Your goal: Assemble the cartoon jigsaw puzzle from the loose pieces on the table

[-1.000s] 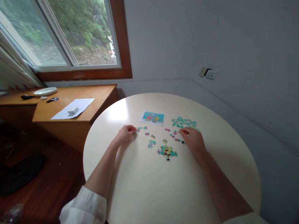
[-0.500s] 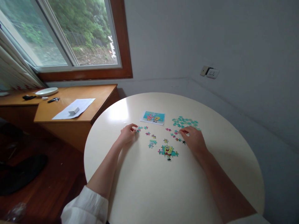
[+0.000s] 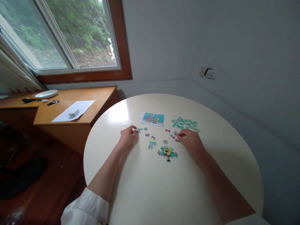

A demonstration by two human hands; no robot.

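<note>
My left hand (image 3: pixel 128 136) rests at the left of the loose puzzle pieces (image 3: pixel 139 129), its fingers bent and a small gap between thumb and forefinger. My right hand (image 3: pixel 191 139) is closed in a pinch over a loose row of pink and teal puzzle pieces (image 3: pixel 173 136); what lies between its fingertips is too small to make out. Nearer to me lies a joined puzzle section (image 3: pixel 167 151) with a yellow cartoon figure. Left of it is a smaller joined section (image 3: pixel 152 145), and single pieces (image 3: pixel 165 142) lie around them.
A picture card (image 3: pixel 152 119) lies flat behind the pieces. Many teal pieces (image 3: pixel 185 122) are spread beyond my right hand. All rest on a round white table (image 3: pixel 145 187). To the left, a wooden desk (image 3: pixel 103 97) holds paper (image 3: pixel 82 107) and a white plate (image 3: pixel 46 94).
My right hand has moved slightly left and down, its fingertips now over the row of pieces. My left hand has hardly moved. The whole view has shifted slightly.
</note>
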